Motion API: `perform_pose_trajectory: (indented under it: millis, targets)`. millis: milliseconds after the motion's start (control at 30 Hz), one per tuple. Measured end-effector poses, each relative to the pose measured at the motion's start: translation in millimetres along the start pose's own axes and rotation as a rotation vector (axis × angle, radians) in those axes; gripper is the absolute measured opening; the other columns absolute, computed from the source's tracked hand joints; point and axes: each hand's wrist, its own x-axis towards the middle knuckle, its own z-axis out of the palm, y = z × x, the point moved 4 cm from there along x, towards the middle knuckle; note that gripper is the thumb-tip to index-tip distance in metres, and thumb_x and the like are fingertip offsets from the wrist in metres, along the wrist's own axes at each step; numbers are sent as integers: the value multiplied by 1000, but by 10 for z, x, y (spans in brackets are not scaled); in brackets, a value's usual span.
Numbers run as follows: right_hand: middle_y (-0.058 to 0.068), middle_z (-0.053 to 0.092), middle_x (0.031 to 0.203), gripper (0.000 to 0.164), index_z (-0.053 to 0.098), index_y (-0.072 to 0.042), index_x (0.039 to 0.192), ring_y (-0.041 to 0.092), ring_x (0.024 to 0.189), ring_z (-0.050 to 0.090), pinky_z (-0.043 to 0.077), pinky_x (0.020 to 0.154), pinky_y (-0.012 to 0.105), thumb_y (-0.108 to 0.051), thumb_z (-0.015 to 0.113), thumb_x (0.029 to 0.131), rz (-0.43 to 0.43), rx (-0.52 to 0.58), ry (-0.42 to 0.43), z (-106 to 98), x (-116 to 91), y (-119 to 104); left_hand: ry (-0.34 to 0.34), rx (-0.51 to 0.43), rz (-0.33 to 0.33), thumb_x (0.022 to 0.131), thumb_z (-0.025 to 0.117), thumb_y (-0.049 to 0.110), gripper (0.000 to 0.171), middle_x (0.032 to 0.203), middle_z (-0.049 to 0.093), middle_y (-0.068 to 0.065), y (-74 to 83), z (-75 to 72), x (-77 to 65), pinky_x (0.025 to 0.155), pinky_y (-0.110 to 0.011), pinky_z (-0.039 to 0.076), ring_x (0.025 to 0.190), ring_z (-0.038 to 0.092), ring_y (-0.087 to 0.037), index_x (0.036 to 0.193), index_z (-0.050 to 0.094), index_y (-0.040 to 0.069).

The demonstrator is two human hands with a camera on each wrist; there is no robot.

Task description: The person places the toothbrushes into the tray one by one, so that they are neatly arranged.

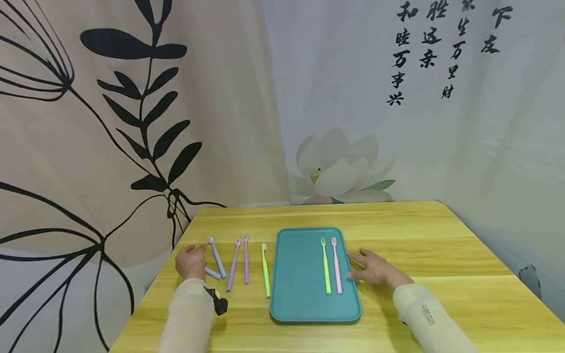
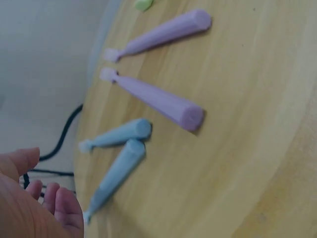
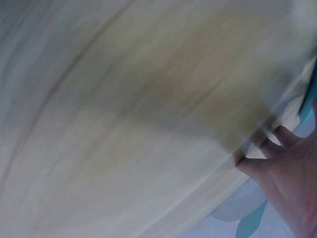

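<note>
My left hand [image 1: 191,262] hovers at the table's left side, fingers loosely bent and holding nothing. Beside it lie two blue toothbrushes, one whole [image 1: 217,258] and one partly hidden by the hand [image 1: 213,273]; their handle ends meet in the left wrist view. Two purple toothbrushes [image 1: 233,265] lie just right of them, then a green toothbrush [image 1: 266,271]. A teal tray [image 1: 295,274] bears another green toothbrush [image 1: 325,267] and a pink toothbrush [image 1: 337,267], side by side. At the tray's right edge is my right hand [image 1: 375,267], its fingers spread and fingertips at the rim.
The wooden table [image 1: 441,289] has a rounded far edge against a printed curtain [image 1: 238,122]. A black wrist camera [image 1: 218,300] sits on the left sleeve. Dark curved lines [image 2: 67,126] show past the table edge in the left wrist view.
</note>
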Motion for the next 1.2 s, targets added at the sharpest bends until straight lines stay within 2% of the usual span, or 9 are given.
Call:
perform_pose_trajectory:
  millis: [300,567,700,900,1200]
  targets:
    - [36,23,153,78,40,-15,153,60,136,24,17,104,76,-53,66,90,-14,-5,5,-13,24,1,46,-137,-118,90,69,16,55,145,46,-26,-173,-87,-6,109,-47,37,129,45,-41,137,51,-7]
    - [36,23,153,77,39,-15,153,59,136,24,20,104,75,-52,66,91,-21,-2,1,-17,45,-19,113,-166,-125,88,70,13,57,138,50,-29,-274,-59,-70,108,-47,37,124,47,-42,136,50,-10]
    - [36,23,153,77,39,-14,153,59,136,25,19,104,76,-52,66,91,-24,-5,5,-16,52,-13,167,-180,-115,86,71,11,54,132,54,-30,-301,-16,-124,106,-47,38,122,49,-43,132,53,-12]
    - [36,22,153,77,39,-14,153,60,136,24,18,104,76,-52,65,92,-23,4,3,3,38,5,233,-169,-134,86,72,9,49,126,58,-30,-355,53,-194,105,-46,39,119,51,-43,127,57,-12]
    - [36,23,153,78,39,-12,153,59,136,24,18,104,76,-52,65,92,-28,10,-4,21,31,19,246,-183,-148,84,70,1,41,117,61,-30,-393,109,-192,94,-51,47,103,58,-44,121,59,-14]
